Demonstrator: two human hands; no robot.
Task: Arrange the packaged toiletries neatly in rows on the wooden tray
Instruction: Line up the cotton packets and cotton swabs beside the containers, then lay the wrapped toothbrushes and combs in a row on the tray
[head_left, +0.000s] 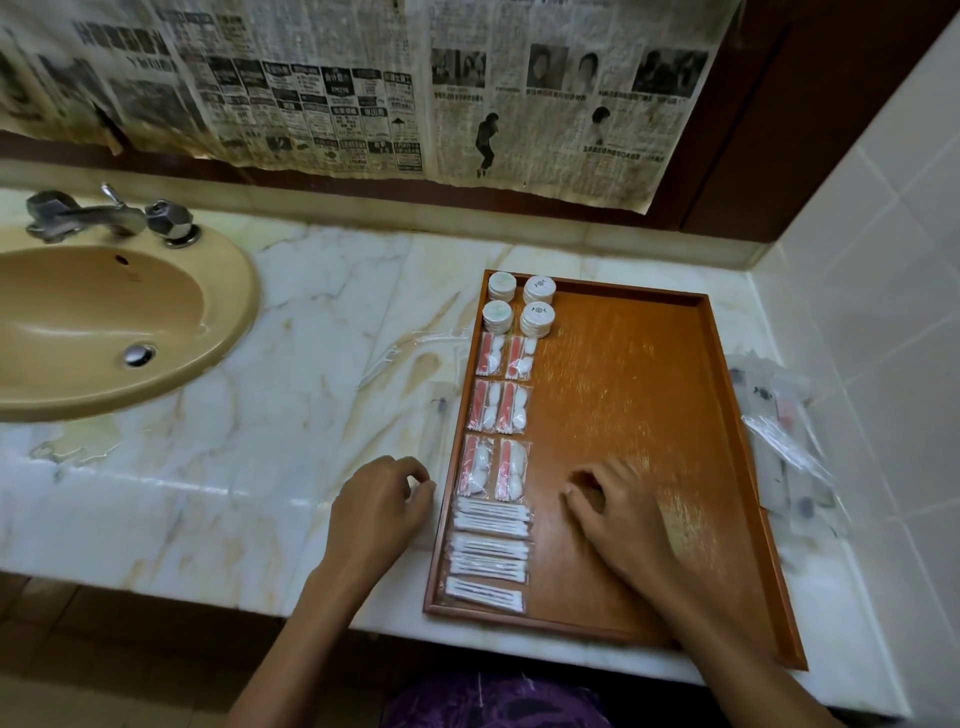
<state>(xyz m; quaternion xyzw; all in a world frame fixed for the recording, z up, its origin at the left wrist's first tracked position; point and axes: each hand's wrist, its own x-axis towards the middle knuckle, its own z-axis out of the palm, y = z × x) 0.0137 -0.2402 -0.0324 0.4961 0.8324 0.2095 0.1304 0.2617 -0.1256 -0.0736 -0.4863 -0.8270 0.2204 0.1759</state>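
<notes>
Head view, looking down at a marble counter with a wooden tray lying at about 4 o'clock of centre. Nearest, at 6 o'clock, two bare forearms reach in. At 7 o'clock the left hand sits on the counter just beside the tray's left rim, fingers loosely curled; whether it pinches anything cannot be told. At 5 o'clock the right hand rests over the bare tray floor, fingers bent and blurred, apparently holding nothing. Along the tray's left side runs a double column of goods: closest, clear packets of cotton swabs stacked in rows; beyond them six packets with red strips and cotton pads in three pairs; farthest, at the tray's 11 o'clock corner, four round white soaps in a square. The right two-thirds of the tray is bare wood. Off the tray at 3 o'clock, against the tiled wall, lies a loose heap of clear packets, contents unclear; one more long clear packet lies on the counter just left of the tray. By this showing, roughly a third of the job is done, and the loose packets remain to be lined up. At 9 o'clock sits a tan sink with a metal tap; newspaper hangs at 12 o'clock.
</notes>
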